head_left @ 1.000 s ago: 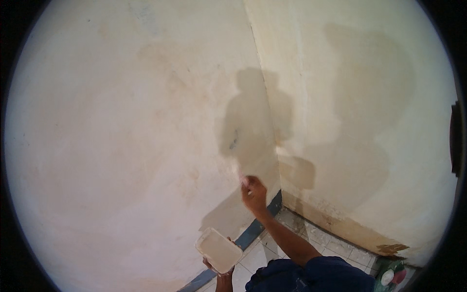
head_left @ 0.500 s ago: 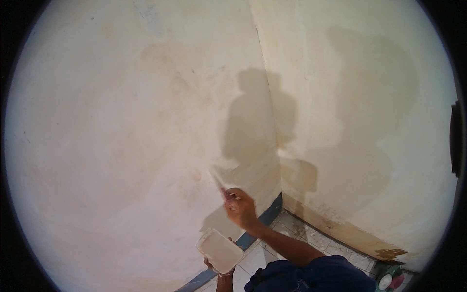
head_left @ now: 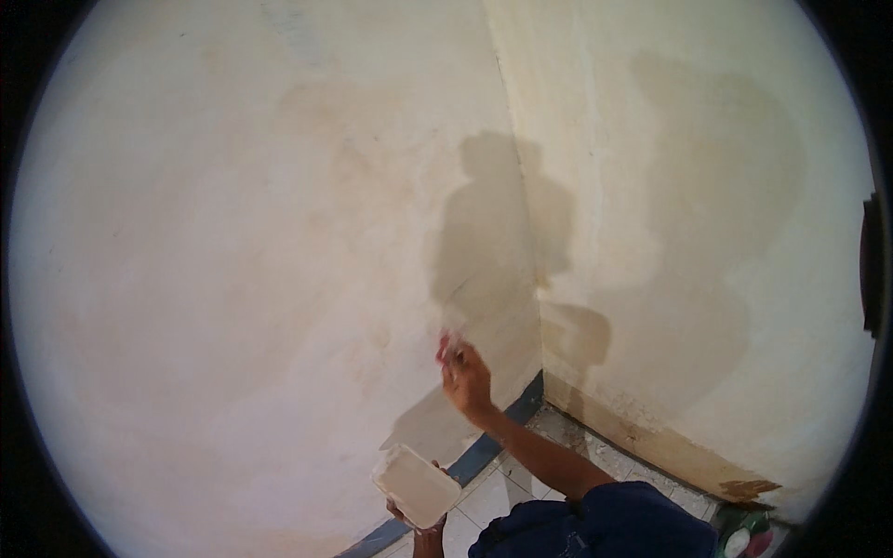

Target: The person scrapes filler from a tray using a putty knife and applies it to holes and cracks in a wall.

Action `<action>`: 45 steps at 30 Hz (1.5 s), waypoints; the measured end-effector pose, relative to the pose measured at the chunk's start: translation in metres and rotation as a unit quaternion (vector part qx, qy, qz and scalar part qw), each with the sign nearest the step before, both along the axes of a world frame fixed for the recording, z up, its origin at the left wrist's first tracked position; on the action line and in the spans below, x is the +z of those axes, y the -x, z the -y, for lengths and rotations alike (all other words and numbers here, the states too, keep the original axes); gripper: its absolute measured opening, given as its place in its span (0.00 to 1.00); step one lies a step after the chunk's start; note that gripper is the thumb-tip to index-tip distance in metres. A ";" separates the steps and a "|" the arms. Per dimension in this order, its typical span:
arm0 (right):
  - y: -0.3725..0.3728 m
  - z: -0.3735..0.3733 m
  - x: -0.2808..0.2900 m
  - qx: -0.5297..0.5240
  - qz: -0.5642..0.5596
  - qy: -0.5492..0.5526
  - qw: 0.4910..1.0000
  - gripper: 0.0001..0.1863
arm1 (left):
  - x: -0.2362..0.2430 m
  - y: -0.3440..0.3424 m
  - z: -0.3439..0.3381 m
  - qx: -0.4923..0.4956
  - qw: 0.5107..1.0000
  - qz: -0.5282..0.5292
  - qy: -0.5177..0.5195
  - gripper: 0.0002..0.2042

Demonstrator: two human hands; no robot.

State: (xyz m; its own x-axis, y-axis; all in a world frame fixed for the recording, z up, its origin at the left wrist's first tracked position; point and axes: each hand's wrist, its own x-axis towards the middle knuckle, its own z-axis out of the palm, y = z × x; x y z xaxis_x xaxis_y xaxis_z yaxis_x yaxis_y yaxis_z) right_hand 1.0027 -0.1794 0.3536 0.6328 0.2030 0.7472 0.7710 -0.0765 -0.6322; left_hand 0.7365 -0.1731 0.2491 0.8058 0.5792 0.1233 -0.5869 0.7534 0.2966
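Note:
My right hand (head_left: pixel 468 381) is closed round a blurred tool with a reddish handle (head_left: pixel 445 346), raised against the left wall (head_left: pixel 242 279) near the corner; motion smears the tool's far end. Below it, my left hand (head_left: pixel 423 523) grips a shallow rectangular pale container (head_left: pixel 416 479) from beneath, with smooth off-white material inside. Part of that hand is hidden under the container, and fingertips show at its far side. A dark shadow of my head and body falls across the wall's corner above my hands.
The right wall (head_left: pixel 698 372) meets the left one in a corner, stained brown along its bottom. A blue-grey skirting band (head_left: pixel 477 451) runs along the left wall above white floor tiles (head_left: pixel 479 510). Green, white and pink items (head_left: pixel 744 539) lie at the lower right. A dark object (head_left: pixel 871 265) is at the right edge.
My right hand with the tool swept left and down along the wall, then rose a little to the right. My left hand and the container have barely moved.

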 end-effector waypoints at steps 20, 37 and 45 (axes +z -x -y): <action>0.019 0.037 0.019 0.070 0.032 0.050 0.996 0.14 | -0.029 -0.056 0.026 0.035 0.994 -0.072 -0.068 0.44; 0.041 0.046 0.076 0.030 -0.012 0.072 0.997 0.13 | -0.010 -0.009 0.086 -0.031 0.999 0.015 0.019 0.45; -0.028 0.135 0.046 0.097 0.024 -0.096 0.990 0.03 | -0.007 -0.040 0.088 -0.061 0.997 0.027 0.028 0.44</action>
State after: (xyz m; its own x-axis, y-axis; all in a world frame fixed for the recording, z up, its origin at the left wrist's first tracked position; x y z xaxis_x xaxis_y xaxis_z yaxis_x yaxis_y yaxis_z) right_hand 1.0305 -0.3143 0.3994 0.5581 0.1690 0.8124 0.7894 0.1935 -0.5826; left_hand 0.7768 -0.2615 0.2424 0.8635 0.4849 0.1384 -0.5043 0.8342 0.2232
